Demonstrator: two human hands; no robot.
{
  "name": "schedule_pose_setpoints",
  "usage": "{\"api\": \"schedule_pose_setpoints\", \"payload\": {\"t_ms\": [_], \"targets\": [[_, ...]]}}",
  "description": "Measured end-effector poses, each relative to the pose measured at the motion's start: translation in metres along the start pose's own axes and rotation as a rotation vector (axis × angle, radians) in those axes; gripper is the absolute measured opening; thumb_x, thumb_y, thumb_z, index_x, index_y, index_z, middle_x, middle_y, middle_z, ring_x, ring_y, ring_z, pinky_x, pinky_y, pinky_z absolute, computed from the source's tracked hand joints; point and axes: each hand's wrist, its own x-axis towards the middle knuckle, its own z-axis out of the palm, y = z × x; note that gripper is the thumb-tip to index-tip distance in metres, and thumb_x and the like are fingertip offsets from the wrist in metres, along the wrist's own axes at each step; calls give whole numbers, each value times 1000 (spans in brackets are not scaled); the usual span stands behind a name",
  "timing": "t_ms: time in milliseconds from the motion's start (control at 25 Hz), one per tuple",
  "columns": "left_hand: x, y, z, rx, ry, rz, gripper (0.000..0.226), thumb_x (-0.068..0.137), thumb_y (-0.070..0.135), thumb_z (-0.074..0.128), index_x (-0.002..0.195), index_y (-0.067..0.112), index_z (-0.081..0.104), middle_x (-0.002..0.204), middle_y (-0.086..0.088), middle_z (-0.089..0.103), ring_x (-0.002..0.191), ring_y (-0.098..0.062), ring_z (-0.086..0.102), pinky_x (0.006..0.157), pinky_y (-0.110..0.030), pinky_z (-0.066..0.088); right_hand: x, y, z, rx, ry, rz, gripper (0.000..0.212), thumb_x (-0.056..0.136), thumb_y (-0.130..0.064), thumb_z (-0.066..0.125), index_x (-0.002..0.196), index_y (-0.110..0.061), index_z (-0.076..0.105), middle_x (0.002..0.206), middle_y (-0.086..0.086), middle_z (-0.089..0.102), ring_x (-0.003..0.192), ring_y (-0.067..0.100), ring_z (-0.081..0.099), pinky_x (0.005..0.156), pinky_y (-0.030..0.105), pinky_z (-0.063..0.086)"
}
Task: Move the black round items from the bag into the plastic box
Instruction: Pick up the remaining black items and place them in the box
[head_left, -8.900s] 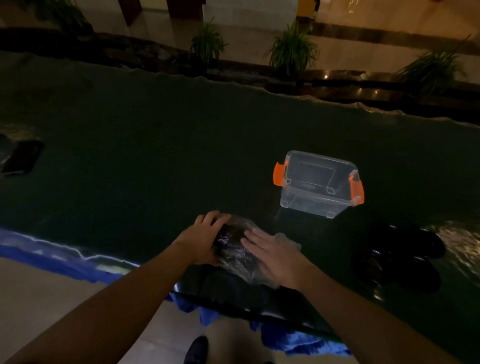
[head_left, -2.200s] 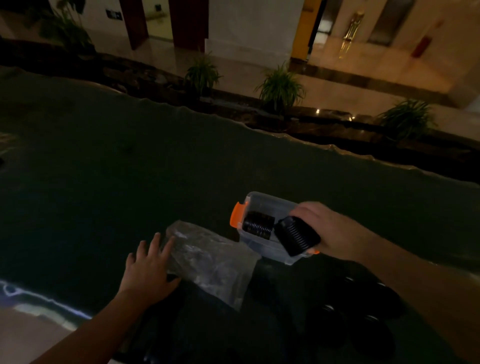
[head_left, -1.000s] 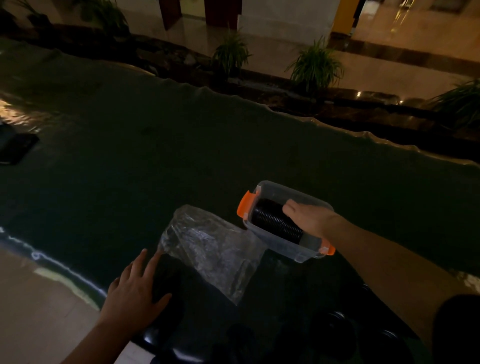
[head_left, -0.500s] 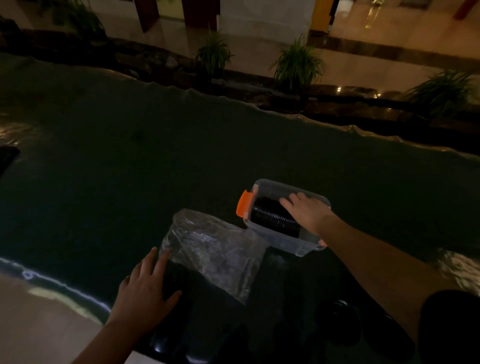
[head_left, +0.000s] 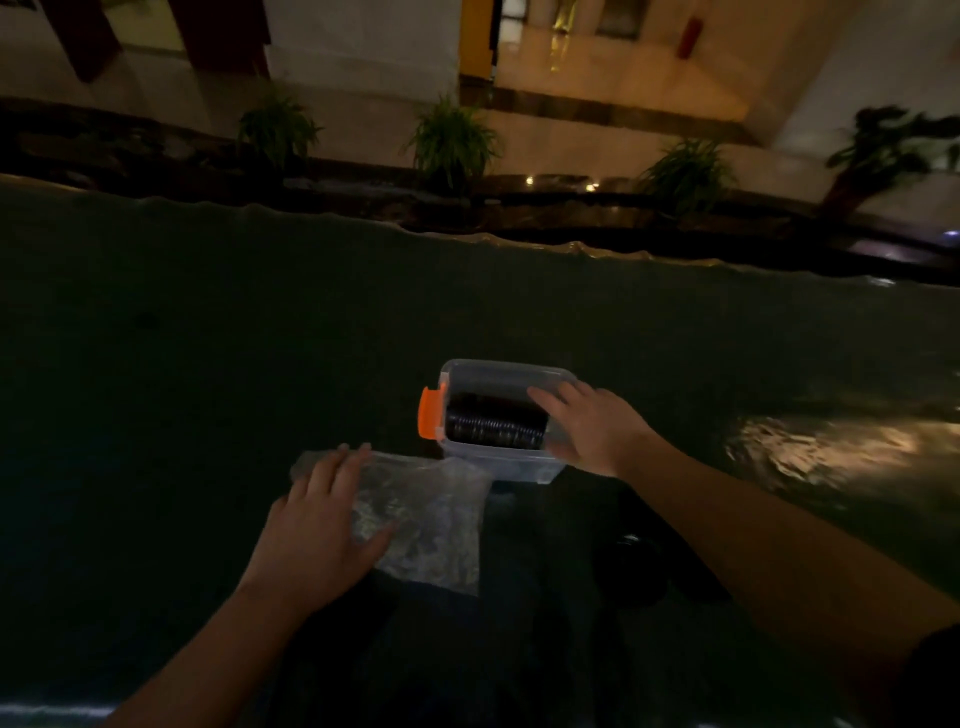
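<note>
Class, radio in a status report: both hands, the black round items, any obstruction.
Left hand flat on the plastic bag. Right hand open at the plastic box. Black round items inside box. Nothing blocking.

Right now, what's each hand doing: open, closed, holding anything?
Left hand: open, flat on the plastic bag, gripping nothing.
Right hand: open, resting on the plastic box, gripping nothing.

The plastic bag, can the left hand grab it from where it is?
Probably yes. The left hand already lies flat on the near left part of the plastic bag, fingers spread, and nothing sits between them. The right hand is busy at the plastic box.
</note>
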Motion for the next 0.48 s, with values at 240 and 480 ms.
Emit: {"api": "schedule_pose_setpoints", "payload": {"t_ms": [240, 480], "targets": [[33, 79, 4, -18, 35, 264, 113, 71, 79, 65, 158, 35, 7, 167, -3, 18, 150, -28, 24, 113, -57, 35, -89, -2, -12, 72, 27, 172, 104, 79, -81, 55, 159, -40, 2, 169, 10, 18, 151, 39, 21, 115, 63, 27], [34, 177, 47, 23, -34, 389, 120, 67, 82, 65, 158, 34, 5, 168, -3, 17, 152, -27, 21, 118, -52, 26, -170, 44, 27, 131, -18, 430, 121, 62, -96, 48, 154, -50, -16, 172, 5, 0, 154, 42, 3, 115, 70, 17]]}}
